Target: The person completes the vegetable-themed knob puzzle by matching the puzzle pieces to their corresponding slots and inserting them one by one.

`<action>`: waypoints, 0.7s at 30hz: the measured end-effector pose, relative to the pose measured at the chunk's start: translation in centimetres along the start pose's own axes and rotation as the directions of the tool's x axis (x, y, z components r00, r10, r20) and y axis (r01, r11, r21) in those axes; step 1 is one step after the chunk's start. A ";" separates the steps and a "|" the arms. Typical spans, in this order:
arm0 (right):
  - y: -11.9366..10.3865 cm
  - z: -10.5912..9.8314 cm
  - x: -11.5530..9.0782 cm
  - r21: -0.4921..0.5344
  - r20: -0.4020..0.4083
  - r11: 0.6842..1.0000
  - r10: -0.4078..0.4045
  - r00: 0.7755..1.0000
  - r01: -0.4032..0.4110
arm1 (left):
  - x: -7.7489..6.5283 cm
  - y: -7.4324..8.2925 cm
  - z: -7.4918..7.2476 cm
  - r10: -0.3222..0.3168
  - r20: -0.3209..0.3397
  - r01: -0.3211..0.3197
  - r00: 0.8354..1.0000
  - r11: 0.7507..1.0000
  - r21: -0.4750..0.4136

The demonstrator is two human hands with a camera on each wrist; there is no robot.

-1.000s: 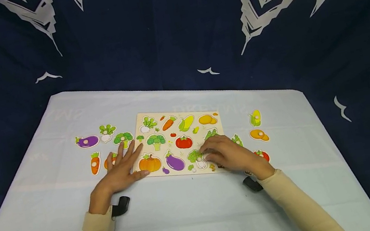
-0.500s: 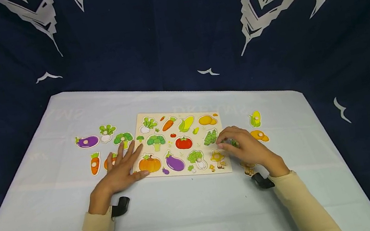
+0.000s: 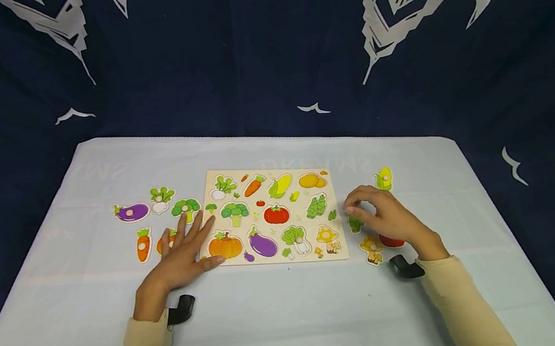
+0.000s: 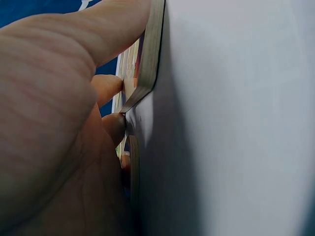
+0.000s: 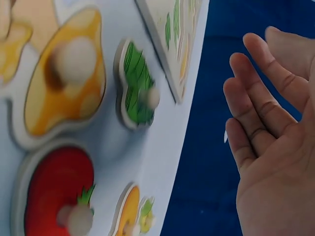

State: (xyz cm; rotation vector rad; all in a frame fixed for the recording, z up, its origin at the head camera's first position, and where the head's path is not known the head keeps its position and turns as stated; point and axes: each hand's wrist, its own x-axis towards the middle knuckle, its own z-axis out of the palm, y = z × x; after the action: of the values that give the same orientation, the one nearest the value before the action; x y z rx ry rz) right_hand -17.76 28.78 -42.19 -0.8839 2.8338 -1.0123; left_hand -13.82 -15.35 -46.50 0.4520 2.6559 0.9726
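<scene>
A wooden vegetable puzzle board lies flat on the white-covered table. My left hand rests at its left edge with spread fingers, thumb on the pumpkin picture's corner, partly covering a loose pumpkin piece. Right of the board, my right hand hovers with loosely bent fingers and holds nothing. Below it are a green leafy knobbed piece, a mushroom piece and a tomato piece, which the hand partly hides. Beyond its knuckles lies a corn piece.
Left of the board lie loose eggplant, turnip, broccoli and carrot pieces. In the right wrist view, a yellow-orange piece sits beside the corn. A dark blue printed cloth hangs behind the table.
My right hand has moved right, off the board's lower right area to over the loose pieces, uncovering the green and mushroom pictures. The left hand has stayed still.
</scene>
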 end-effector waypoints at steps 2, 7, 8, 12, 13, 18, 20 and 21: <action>0.4 -0.2 -0.2 0.002 0.010 1.000 0.007 1.000 -0.007 | 0.1 0.0 0.0 -0.004 0.003 0.004 1.000 1.000 0.005; 1.4 -0.4 -0.6 0.010 0.042 0.999 0.048 0.998 -0.049 | 0.1 0.0 0.0 -0.010 0.009 0.010 1.000 1.000 0.014; 1.7 -0.4 -0.7 0.009 0.050 0.998 0.062 0.997 -0.062 | 0.1 0.0 0.0 -0.010 0.010 0.010 1.000 1.000 0.013; 2.4 -0.3 -0.9 -0.001 0.078 0.993 0.116 0.990 -0.117 | 0.1 -0.1 0.1 -0.010 0.008 0.010 1.000 1.000 0.009; 2.5 -0.3 -1.0 -0.007 0.083 0.992 0.129 0.988 -0.129 | 0.2 -0.1 0.1 -0.012 0.009 0.012 1.000 1.000 0.010; 2.9 -0.3 -1.2 -0.019 0.094 0.989 0.148 0.985 -0.147 | 0.1 -0.2 0.0 -0.007 0.013 0.007 1.000 1.000 0.006; 3.0 -0.2 -1.2 -0.022 0.093 0.990 0.143 0.985 -0.142 | 0.1 -0.2 -0.1 -0.006 0.017 0.006 1.000 1.000 0.006; 3.1 -0.1 -1.2 -0.025 0.093 0.990 0.144 0.985 -0.142 | 0.1 -0.2 -0.1 -0.007 0.017 0.007 1.000 1.000 0.005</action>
State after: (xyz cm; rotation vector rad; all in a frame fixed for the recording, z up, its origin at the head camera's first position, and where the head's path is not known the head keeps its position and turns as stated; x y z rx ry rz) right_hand -18.31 31.45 -44.10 -0.6973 2.7845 -0.9045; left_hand -13.96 -15.54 -46.60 0.4503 2.6434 0.9567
